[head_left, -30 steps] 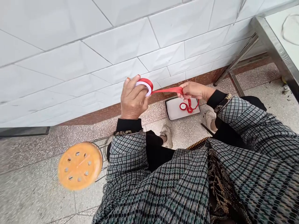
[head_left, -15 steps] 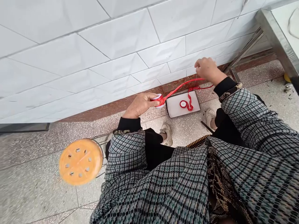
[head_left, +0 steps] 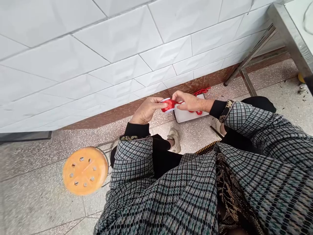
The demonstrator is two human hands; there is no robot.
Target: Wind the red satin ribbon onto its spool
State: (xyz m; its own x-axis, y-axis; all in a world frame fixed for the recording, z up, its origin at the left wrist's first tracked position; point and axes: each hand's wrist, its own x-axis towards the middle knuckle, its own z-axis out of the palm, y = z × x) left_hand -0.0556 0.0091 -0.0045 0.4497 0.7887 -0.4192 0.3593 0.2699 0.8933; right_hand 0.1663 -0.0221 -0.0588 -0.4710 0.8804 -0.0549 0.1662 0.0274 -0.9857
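My left hand (head_left: 146, 109) is closed around a spool of red ribbon (head_left: 166, 105) held in front of me, above the floor. My right hand (head_left: 189, 101) is right beside it, its fingers pinching the red ribbon at the spool. Behind my right hand a white tray (head_left: 187, 116) lies on the floor by the wall. Red ribbon (head_left: 201, 91) is heaped at the tray's far edge, and a little more red shows on the tray under my hand.
A round orange stool (head_left: 85, 170) stands on the speckled floor at my left. A white tiled wall runs across the top. A metal table (head_left: 288, 36) with slanted legs is at the right. My checked coat and shoes fill the lower frame.
My right hand, which had drawn a length of ribbon up and out to the right, has come back to the spool. The pulled ribbon now lies in a heap by the tray.
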